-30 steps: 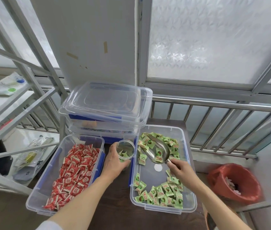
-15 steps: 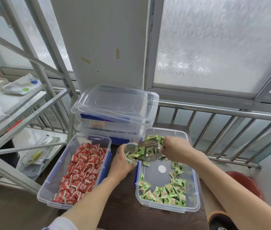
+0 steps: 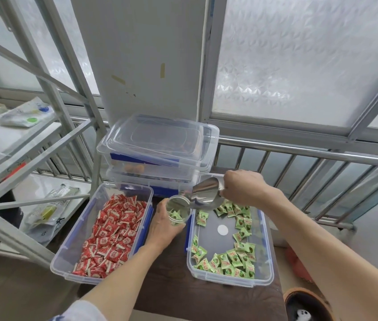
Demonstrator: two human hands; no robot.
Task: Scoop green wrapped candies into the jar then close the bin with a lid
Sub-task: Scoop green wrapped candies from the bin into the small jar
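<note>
A clear bin [image 3: 265, 278] on the right holds green wrapped candies [image 3: 229, 262] along its near and far ends, with bare floor in the middle. My left hand [image 3: 163, 224] grips a small clear jar [image 3: 178, 210] between the two bins; a few green candies lie inside it. My right hand [image 3: 243, 189] holds a metal scoop [image 3: 203, 194] by its handle, tipped down with its mouth at the jar's rim. Clear lids [image 3: 158, 137] rest on the stacked bins behind.
An open bin of red wrapped candies [image 3: 111, 235] sits on the left of the dark table. Stacked clear bins [image 3: 155, 174] stand at the back. A metal railing [image 3: 310, 156] runs behind, a white metal rack [image 3: 33, 144] stands left, and something red [image 3: 297, 262] lies at floor level on the right.
My right hand lifted the loaded scoop out of the green bin, carried it left and tipped it steeply over the jar. The jar stays in my left hand.
</note>
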